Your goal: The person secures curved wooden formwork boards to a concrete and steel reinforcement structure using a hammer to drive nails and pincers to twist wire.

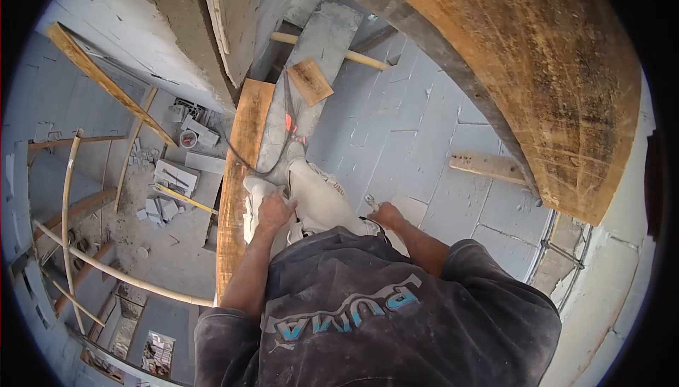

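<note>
My left hand (276, 210) lies against the thigh of my dusty white trousers (320, 192), fingers bent over the cloth and the thumb apart, with no object showing in it. Beside my other thigh, my right hand (386, 216) is closed around a small metal tool (371, 203). Its grey end sticks out past my fingers; what kind it is, I cannot tell. A black cable (242, 160) loops ahead of my left hand. By my feet there is a red-orange item (291, 124) on the narrow grey plank (327, 37).
A long wooden board (244, 125) runs along my left, above a lower floor with a bucket (188, 139), a yellow level (185, 198) and block offcuts. Wooden poles (127, 275) cross there. A short board (310, 81) lies ahead. A large curved panel (537, 68) hangs overhead, before a block wall (403, 132).
</note>
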Action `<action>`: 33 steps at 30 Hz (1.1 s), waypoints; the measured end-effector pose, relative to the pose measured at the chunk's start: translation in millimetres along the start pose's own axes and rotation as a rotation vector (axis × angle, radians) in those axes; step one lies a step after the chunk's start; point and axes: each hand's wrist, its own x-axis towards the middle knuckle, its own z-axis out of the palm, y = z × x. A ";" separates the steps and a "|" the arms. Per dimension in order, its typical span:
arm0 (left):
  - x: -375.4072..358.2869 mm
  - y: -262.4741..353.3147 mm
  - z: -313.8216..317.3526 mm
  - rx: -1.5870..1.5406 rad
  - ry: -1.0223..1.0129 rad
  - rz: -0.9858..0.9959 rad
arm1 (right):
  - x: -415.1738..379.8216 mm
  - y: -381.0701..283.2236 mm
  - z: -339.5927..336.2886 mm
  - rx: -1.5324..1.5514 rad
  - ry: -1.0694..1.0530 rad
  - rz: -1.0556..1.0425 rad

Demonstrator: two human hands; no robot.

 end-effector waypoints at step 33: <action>191.4 -138.4 19.6 -0.009 0.174 0.155 | 736.4 -265.4 -135.5 0.336 0.780 -0.160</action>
